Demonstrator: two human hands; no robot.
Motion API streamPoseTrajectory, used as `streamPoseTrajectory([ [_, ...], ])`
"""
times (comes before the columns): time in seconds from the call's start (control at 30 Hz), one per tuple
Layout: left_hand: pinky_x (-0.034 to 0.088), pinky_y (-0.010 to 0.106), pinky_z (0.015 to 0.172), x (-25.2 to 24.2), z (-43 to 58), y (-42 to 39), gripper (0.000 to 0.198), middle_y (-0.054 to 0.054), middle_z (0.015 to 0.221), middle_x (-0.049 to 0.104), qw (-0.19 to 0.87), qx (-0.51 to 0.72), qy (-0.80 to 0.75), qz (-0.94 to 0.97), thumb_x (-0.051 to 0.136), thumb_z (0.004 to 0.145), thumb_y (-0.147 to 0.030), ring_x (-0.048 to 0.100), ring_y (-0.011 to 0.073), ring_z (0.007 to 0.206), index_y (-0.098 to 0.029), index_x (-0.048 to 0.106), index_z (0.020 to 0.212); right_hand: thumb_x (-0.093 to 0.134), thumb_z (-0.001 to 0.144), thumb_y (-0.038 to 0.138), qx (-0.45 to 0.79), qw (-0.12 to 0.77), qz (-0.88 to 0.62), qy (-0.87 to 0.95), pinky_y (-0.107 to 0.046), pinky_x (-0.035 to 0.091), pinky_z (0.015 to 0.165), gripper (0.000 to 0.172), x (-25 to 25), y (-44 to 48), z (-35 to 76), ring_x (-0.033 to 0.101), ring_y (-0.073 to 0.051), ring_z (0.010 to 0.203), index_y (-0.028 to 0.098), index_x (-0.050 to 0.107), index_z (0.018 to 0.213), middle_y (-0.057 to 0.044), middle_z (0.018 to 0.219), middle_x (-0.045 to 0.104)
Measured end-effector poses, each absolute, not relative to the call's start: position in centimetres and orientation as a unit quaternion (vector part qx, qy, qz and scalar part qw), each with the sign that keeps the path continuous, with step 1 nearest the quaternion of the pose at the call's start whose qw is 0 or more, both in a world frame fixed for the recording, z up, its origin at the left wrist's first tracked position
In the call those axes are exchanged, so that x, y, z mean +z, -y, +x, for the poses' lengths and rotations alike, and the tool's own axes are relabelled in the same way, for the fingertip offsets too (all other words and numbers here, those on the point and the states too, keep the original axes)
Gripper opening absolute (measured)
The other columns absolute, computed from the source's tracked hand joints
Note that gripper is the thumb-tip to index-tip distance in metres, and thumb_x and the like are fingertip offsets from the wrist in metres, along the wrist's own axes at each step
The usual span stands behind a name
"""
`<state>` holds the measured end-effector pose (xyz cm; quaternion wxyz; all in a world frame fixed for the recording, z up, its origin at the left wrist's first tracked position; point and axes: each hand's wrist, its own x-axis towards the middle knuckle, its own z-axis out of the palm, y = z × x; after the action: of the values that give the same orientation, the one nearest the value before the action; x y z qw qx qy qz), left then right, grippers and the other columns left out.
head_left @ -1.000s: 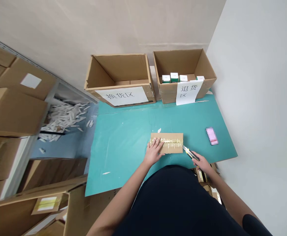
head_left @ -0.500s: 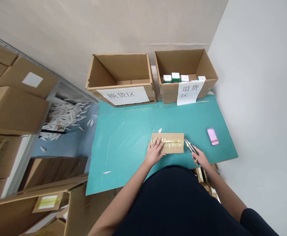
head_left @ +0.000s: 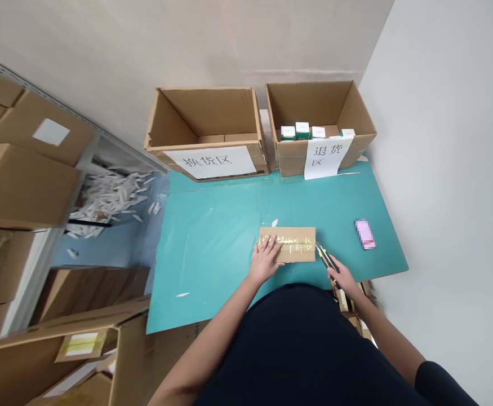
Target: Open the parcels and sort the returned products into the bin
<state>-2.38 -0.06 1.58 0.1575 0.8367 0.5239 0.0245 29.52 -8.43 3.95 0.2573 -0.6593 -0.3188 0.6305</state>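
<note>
A small brown cardboard box [head_left: 299,234] lies on the green tabletop, with clear tape running along the middle of its upper face. My left hand [head_left: 265,262] rests on the box's left end, fingers spread over the top and thumb by the near edge. In my right hand [head_left: 342,279] is a black and yellow utility knife [head_left: 327,260], gripped by its handle. Its tip points up and left and sits close to the box's right edge; whether it touches cannot be made out.
Two open cartons with paper signs stand at the table's back: the left one [head_left: 174,124] and the right one [head_left: 294,158], which holds several white-and-green boxes [head_left: 302,129]. A phone [head_left: 365,234] lies to the right. Stacked cartons [head_left: 26,180] and a large open carton [head_left: 132,361] are at left.
My right hand and the utility knife have shifted slightly down and left beside the box's right end. My left hand stays on the box. The view has tilted slightly.
</note>
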Motion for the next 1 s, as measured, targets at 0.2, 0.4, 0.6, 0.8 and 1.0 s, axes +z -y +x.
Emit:
streamPoseTrajectory([
  [0.2,0.023,0.062,0.120,1.5,-2.4,0.1,0.068,0.012,0.164,0.033,0.160,0.027,-0.523,0.837,0.068,0.086,-0.047,0.026,0.0369,0.152,-0.026,0.049,0.148,0.065,0.082,0.048,0.626,0.250,-0.662,0.327,-0.019,0.036,0.036,0.080,3.7,8.8,29.9,0.047,-0.009,0.040,0.022,0.040,0.154,0.007,0.063,0.057],
  [0.4,0.023,0.063,0.119,1.3,-2.5,0.1,0.069,0.014,0.164,0.033,0.155,0.030,-0.515,0.842,0.067,0.086,-0.048,0.026,0.0375,0.152,-0.024,0.049,0.148,0.065,0.082,0.048,0.645,0.250,-0.645,0.326,-0.019,0.037,0.036,0.081,3.8,9.0,30.5,0.046,-0.008,0.039,0.022,0.039,0.154,0.008,0.062,0.056],
  [0.6,0.025,0.062,0.119,1.3,-2.3,-0.1,0.069,0.013,0.163,0.034,0.158,0.037,-0.519,0.839,0.069,0.085,-0.047,0.027,0.0385,0.151,-0.025,0.049,0.148,0.065,0.081,0.047,0.639,0.226,-0.655,0.334,-0.020,0.036,0.034,0.080,4.2,10.1,30.1,0.046,-0.009,0.037,0.020,0.040,0.153,0.008,0.061,0.055],
  [0.8,0.024,0.062,0.119,1.4,-2.4,0.1,0.068,0.014,0.163,0.035,0.163,0.046,-0.515,0.840,0.070,0.085,-0.045,0.029,0.0387,0.151,-0.026,0.050,0.147,0.065,0.081,0.047,0.642,0.221,-0.652,0.339,-0.019,0.036,0.034,0.081,4.8,10.1,30.3,0.045,-0.008,0.036,0.020,0.040,0.153,0.009,0.060,0.055],
  [1.0,0.025,0.064,0.118,1.2,-2.1,-0.3,0.069,0.014,0.164,0.033,0.169,0.047,-0.544,0.821,0.067,0.087,-0.045,0.024,0.0382,0.153,-0.025,0.046,0.150,0.068,0.078,0.049,0.622,0.220,-0.680,0.319,-0.021,0.038,0.035,0.079,5.4,11.6,31.1,0.050,-0.011,0.039,0.023,0.047,0.149,0.007,0.061,0.059],
])
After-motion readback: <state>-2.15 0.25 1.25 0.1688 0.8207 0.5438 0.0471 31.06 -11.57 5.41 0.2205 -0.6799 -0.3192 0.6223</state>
